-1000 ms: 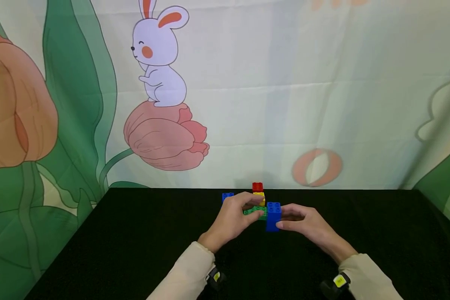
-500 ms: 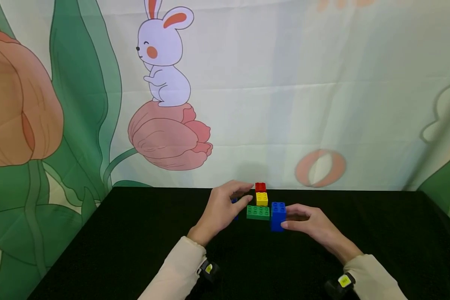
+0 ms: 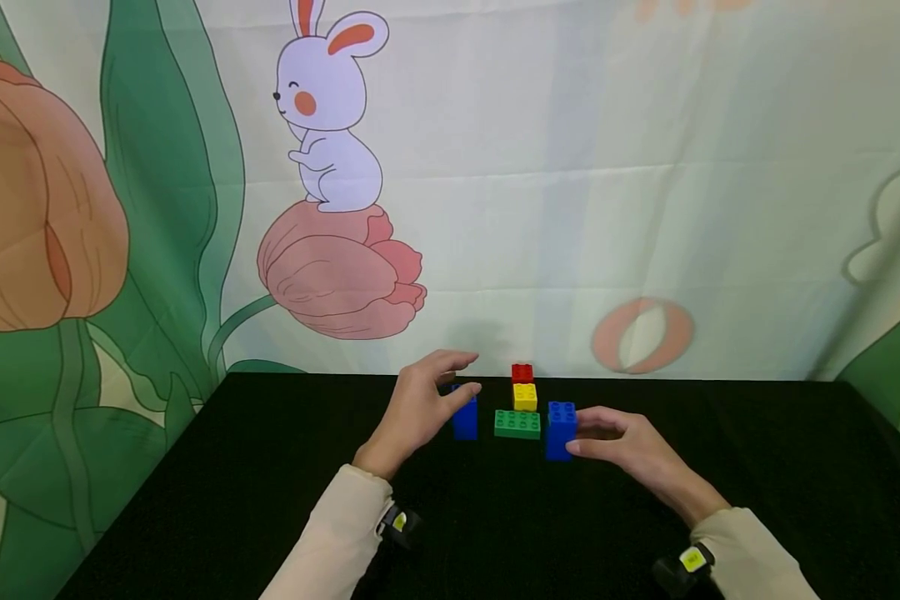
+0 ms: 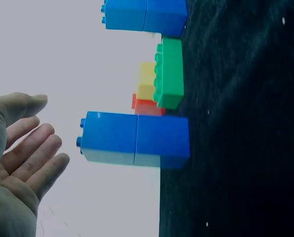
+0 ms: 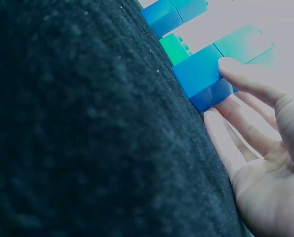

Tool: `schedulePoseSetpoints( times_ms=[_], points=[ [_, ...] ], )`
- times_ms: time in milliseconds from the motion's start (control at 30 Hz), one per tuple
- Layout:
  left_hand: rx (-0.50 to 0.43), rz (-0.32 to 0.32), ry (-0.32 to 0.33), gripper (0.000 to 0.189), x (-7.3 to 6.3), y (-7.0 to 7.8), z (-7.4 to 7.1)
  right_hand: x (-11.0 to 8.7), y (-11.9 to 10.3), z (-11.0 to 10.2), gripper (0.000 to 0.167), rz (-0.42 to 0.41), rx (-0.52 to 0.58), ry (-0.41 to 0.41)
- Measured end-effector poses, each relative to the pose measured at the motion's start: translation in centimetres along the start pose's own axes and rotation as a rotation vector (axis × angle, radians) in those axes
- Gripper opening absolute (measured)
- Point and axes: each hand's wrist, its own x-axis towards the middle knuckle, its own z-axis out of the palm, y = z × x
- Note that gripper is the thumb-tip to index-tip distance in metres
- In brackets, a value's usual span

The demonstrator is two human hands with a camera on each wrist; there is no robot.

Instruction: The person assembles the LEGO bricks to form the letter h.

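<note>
Blue two-brick plastic tower stands upright at the person's right hand. Its hold is light and partly spread: the thumb touches the near right corner around the seam, while longer fingers meet the right side lower down. How firmly they press cannot be told.

Just left of that grip is a green rectangular plastic brick, lying flat with a narrow gap between it and the tower. Beyond, farther from the person, come a yellow square plastic brick and a red plastic brick.

Farther left, past the green brick, stands a second blue two-brick tower. The left hand is beside it, thumb and fingers parted, holding nothing; the left wrist view shows space between fingertips and studs.

For good placement, the right hand would best guide its tower low and evenly, keeping it flat on the black cloth; pressure near the top could tip it. The left hand should keep clear of its neighbour's studs.
</note>
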Motion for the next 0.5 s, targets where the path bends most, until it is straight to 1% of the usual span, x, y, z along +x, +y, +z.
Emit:
schedulePoseSetpoints(
  times_ms=[133, 267, 500],
  points=[
    [0.001, -0.055, -0.02, 0.045, -0.1, -0.6, -0.5, 0.1, 0.1, -0.1, 0.059, -0.001, 0.001, -0.003],
    [-0.025, -0.109, -0.055, 0.051, -0.1, -1.2, -1.0, 0.1, 0.1, -0.2, 0.06, -0.004, -0.001, 0.0],
    [-0.052, -0.182, -0.114, 0.058, -0.3, -2.0, -1.3, 0.0, 0.2, -0.1, 0.061, 0.001, 0.004, -0.004]
  ],
)
